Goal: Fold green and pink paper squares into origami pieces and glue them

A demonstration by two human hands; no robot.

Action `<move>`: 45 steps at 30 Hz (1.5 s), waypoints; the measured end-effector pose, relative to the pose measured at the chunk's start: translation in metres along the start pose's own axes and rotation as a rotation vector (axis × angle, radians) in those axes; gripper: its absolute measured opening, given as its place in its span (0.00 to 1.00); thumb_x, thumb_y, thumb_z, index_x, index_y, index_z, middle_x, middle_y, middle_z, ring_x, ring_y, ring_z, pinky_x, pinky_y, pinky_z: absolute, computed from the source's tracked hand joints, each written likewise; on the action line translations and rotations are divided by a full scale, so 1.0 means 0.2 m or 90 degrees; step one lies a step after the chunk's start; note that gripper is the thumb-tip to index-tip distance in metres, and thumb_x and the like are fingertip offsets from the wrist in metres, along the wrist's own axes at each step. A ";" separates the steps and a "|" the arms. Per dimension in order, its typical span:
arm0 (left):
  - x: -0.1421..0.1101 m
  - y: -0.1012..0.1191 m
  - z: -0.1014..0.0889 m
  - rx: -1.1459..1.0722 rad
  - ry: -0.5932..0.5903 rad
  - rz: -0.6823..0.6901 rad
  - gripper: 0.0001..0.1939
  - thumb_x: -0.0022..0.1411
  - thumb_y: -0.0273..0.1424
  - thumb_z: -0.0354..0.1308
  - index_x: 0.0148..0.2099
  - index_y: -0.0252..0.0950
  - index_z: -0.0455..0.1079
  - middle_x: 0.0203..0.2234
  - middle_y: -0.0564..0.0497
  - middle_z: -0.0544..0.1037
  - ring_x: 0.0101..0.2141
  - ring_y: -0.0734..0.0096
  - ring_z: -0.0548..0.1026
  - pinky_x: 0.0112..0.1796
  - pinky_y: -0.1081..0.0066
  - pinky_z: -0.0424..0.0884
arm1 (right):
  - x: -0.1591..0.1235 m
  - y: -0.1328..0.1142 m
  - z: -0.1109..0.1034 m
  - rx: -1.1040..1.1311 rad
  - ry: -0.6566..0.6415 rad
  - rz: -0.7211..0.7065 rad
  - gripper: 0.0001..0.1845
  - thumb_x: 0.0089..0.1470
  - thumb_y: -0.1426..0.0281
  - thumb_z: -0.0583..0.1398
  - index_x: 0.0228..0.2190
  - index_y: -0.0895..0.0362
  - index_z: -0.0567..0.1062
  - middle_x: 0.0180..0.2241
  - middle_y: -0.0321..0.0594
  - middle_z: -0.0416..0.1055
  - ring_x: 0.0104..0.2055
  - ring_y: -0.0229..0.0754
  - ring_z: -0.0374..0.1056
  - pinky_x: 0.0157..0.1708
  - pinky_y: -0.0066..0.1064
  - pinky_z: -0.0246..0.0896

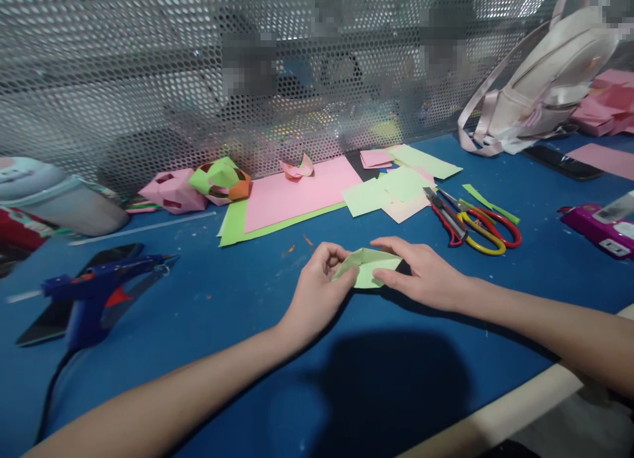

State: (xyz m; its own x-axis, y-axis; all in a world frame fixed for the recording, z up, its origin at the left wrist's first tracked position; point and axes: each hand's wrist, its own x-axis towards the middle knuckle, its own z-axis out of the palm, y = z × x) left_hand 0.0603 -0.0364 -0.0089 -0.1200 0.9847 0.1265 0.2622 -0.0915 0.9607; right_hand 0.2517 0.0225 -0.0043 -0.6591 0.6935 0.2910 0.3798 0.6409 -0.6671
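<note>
Two bare forearms are stretched over a blue table (222,306), with a dark shadow (396,385) cast at six o'clock from a folded pale-green paper (367,274), taken as the clock's centre. The paper is held just above the table between both hands. Its left end is pinched narrowly by the left hand (319,283), thumb in front and fingers behind; its right end is held by the right hand (430,273), thumb laid on the front and fingers at the top edge.

At nine o'clock, a blue glue gun (106,273) is rested across a dark slab (44,326). Between two and three, a red cutter (448,217) is laid beside scissors (464,217); farther out, near three, a purple device (592,227) is seen.

Beyond, between ten and eleven, a pink sheet (297,197) is laid over a green one (287,231). Toward twelve, pale sheets (371,194) are overlapped. Near ten, a pink paper shape (173,191) is set beside a green-and-orange one (218,181). Around two, a phone (562,162) is placed before a pale bag (539,95). At twelve, the background is filled by perforated metal (148,62).
</note>
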 end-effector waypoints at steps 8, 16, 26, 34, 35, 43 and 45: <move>-0.03 0.02 0.02 0.045 -0.113 -0.052 0.03 0.58 0.27 0.56 0.35 0.35 0.65 0.27 0.57 0.67 0.28 0.77 0.64 0.30 0.77 0.61 | -0.01 0.01 0.07 0.052 0.116 -0.043 0.19 0.53 0.75 0.59 0.48 0.56 0.67 0.35 0.36 0.71 0.30 0.34 0.67 0.31 0.27 0.64; -0.04 0.03 0.02 0.089 -0.132 -0.069 0.10 0.61 0.34 0.56 0.31 0.36 0.60 0.23 0.58 0.61 0.26 0.77 0.59 0.26 0.77 0.57 | -0.02 -0.01 0.07 0.046 0.159 -0.154 0.11 0.55 0.73 0.61 0.42 0.57 0.69 0.32 0.35 0.66 0.31 0.33 0.62 0.32 0.26 0.60; -0.06 0.05 0.03 0.053 -0.160 -0.075 0.08 0.60 0.34 0.57 0.34 0.35 0.65 0.23 0.56 0.67 0.26 0.75 0.65 0.27 0.76 0.61 | -0.02 -0.03 0.05 0.015 0.141 -0.285 0.06 0.57 0.79 0.54 0.32 0.58 0.68 0.30 0.40 0.65 0.35 0.38 0.62 0.34 0.31 0.60; -0.05 0.04 0.01 -0.031 -0.175 -0.085 0.11 0.62 0.38 0.55 0.38 0.34 0.71 0.29 0.51 0.73 0.30 0.71 0.70 0.30 0.74 0.66 | -0.02 0.00 0.05 -0.083 0.103 -0.336 0.08 0.56 0.78 0.54 0.37 0.59 0.71 0.36 0.46 0.68 0.39 0.42 0.64 0.38 0.36 0.63; -0.05 0.03 0.01 -0.041 -0.178 -0.087 0.12 0.63 0.38 0.55 0.39 0.34 0.72 0.30 0.51 0.74 0.31 0.71 0.70 0.31 0.74 0.66 | -0.02 0.00 0.05 -0.080 0.102 -0.335 0.09 0.56 0.79 0.54 0.38 0.59 0.71 0.36 0.47 0.69 0.40 0.42 0.65 0.38 0.36 0.64; -0.05 0.03 0.00 -0.103 -0.172 -0.104 0.13 0.66 0.36 0.51 0.44 0.36 0.74 0.32 0.51 0.75 0.32 0.71 0.69 0.32 0.74 0.66 | -0.02 -0.02 0.03 -0.052 0.090 -0.330 0.09 0.58 0.75 0.54 0.40 0.60 0.71 0.38 0.48 0.69 0.41 0.43 0.66 0.40 0.38 0.65; -0.05 0.03 0.00 -0.122 -0.170 -0.105 0.14 0.66 0.34 0.48 0.44 0.36 0.74 0.33 0.50 0.75 0.34 0.69 0.70 0.34 0.72 0.67 | -0.02 -0.02 0.04 -0.046 0.092 -0.313 0.09 0.59 0.76 0.53 0.39 0.59 0.72 0.38 0.47 0.69 0.41 0.43 0.66 0.41 0.38 0.65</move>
State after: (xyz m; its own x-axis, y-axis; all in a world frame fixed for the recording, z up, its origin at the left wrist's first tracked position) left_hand 0.0633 -0.0472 -0.0041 0.1155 0.9902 -0.0788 0.0726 0.0707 0.9949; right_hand 0.2477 0.0154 -0.0078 -0.6768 0.3400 0.6529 0.0947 0.9198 -0.3808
